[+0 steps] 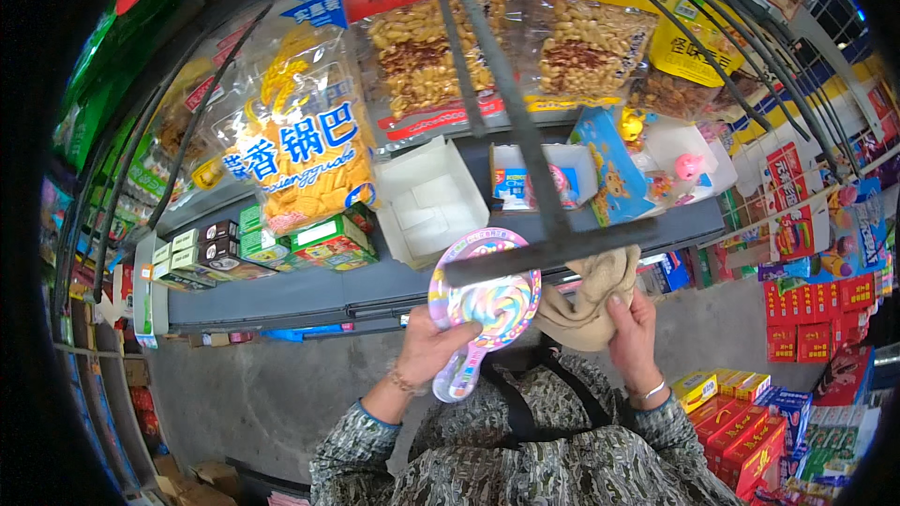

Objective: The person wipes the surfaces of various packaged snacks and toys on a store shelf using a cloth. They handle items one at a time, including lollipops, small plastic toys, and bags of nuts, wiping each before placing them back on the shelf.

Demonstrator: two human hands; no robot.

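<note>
A round pastel lollipop-shaped candy package point(490, 299) with a swirl in its middle is held in my left hand point(432, 344), the thumb across its lower edge. A beige cloth point(587, 309) hangs bunched from my right hand point(633, 337), pinched between thumb and fingers. Both hands are above the floor, just in front of a grey shelf point(281, 299). Beyond the package on the shelf sits an open, empty white cardboard box point(432, 200). To its right is a small white box point(583, 172) with blue and pink packets inside.
Bags of peanuts point(429, 49) and a bag of rice crackers point(309, 154) hang above the shelf from dark metal hooks point(520, 105). Small cartons point(334, 242) line its left part. A blue box with toy figures point(619, 169) stands right. Stacked red boxes point(745, 443) are at lower right.
</note>
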